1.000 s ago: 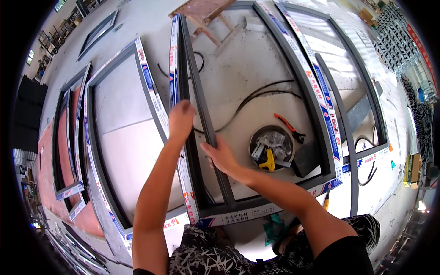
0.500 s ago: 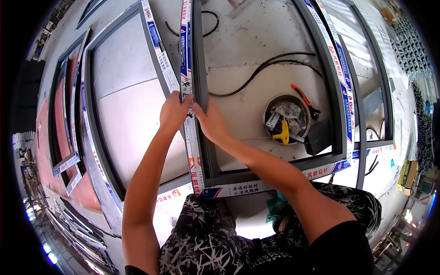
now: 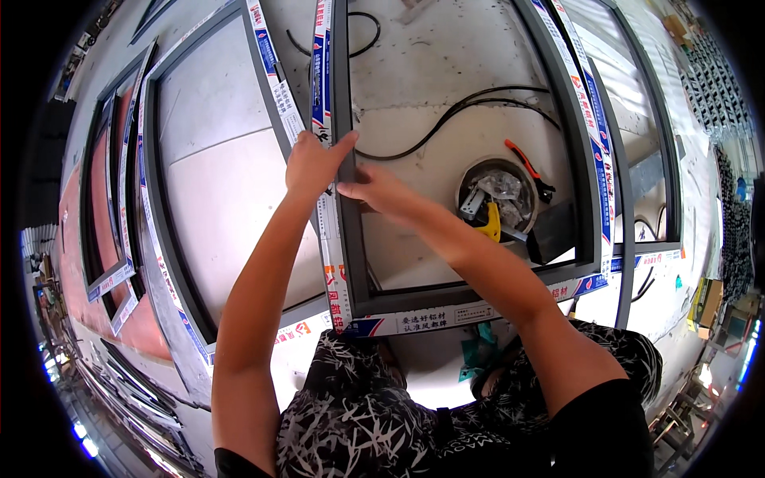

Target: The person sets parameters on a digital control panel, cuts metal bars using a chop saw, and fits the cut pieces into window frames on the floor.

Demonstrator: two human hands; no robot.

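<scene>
A dark grey metal window frame, with printed protective film along its outer edges, lies in front of me. My left hand wraps over its left bar from the outer side, one digit stretched across the top to the inner edge. Slightly nearer, my right hand grips the same bar from the inner side. Its thumb presses the bar's face, and its other fingers are partly hidden. Inside the frame's opening sits a round metal bowl holding clear plastic bags, metal pieces and a yellow-handled tool.
Red-handled pliers lie beside the bowl. A black cable curves across the light surface. Another grey frame lies left, with smaller frames beyond it. More frames are at right. A teal bag is near my legs.
My left hand has turned, laying a digit across the bar's top. The right hand has slid slightly nearer me along the bar. The frame has shifted a little.
</scene>
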